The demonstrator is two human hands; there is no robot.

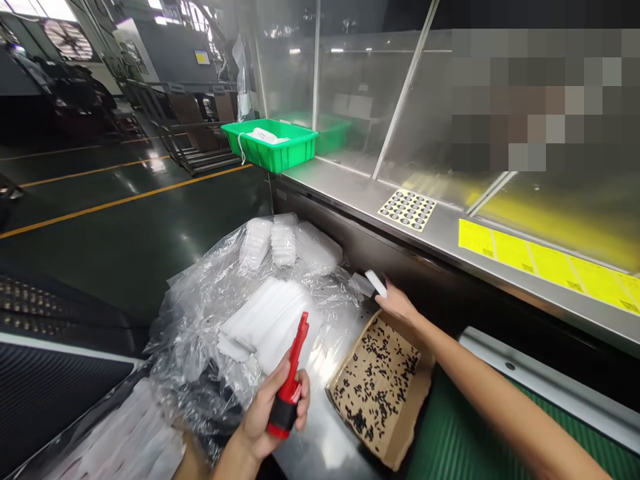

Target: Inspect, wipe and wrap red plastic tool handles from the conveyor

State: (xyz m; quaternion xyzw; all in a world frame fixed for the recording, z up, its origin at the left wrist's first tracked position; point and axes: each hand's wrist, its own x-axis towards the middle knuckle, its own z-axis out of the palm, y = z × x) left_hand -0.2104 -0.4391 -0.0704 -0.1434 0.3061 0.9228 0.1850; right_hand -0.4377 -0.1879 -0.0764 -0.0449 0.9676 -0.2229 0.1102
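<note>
My left hand (275, 407) is wrapped round a red tool (296, 353) with a black band, its narrow end pointing up. To the right and farther off, my right hand (397, 301) is closed on a small white piece (376, 284), beside a translucent flap at the side of the dark bench. Below my right hand lies a shallow cardboard box (380, 373) scattered with small black parts. A stack of white sheets or bags (273, 317) rests on clear plastic behind my left hand.
Clear-wrapped white bundles (283, 241) lie behind the stack. A green bin (295, 152) stands at the ledge's far end. Round stickers (409, 209) and yellow labels (525, 257) lie along the metal ledge (340, 187). A green ribbed surface (465, 427) is at lower right.
</note>
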